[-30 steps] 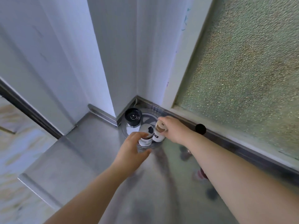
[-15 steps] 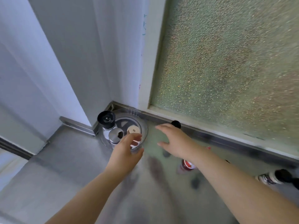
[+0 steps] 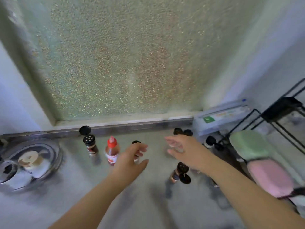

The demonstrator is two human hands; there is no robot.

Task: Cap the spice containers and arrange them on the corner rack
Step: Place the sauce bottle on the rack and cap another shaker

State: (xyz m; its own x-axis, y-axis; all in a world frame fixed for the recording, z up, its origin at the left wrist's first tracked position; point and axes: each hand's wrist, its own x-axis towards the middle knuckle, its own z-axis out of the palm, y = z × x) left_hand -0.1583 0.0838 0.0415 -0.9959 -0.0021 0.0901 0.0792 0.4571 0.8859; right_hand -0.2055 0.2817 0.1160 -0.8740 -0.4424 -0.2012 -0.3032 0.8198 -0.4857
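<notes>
The round clear corner rack [image 3: 54, 156] sits at far left with two white containers [image 3: 30, 160] in it. On the steel counter stand a dark spice jar with its flip cap open [image 3: 90, 143], a red-capped sauce bottle [image 3: 112, 152], and a dark jar partly hidden behind my left hand [image 3: 136, 142]. My left hand [image 3: 130, 162] hovers open over the middle of the counter. My right hand [image 3: 186, 151] is open, fingers spread, above a spice jar with its black cap flipped open [image 3: 179, 172]. More black-capped jars [image 3: 183, 132] stand behind it by the window.
A frosted window [image 3: 128, 55] backs the counter. At right stand a black wire rack [image 3: 280, 116], a green sponge [image 3: 249, 144], a pink sponge [image 3: 270, 177], a flat box [image 3: 221, 116] and another black-capped container [image 3: 210, 142].
Both hands left the rack's containers and swung right over the loose jars. The view panned right, so the rack now lies at the far left.
</notes>
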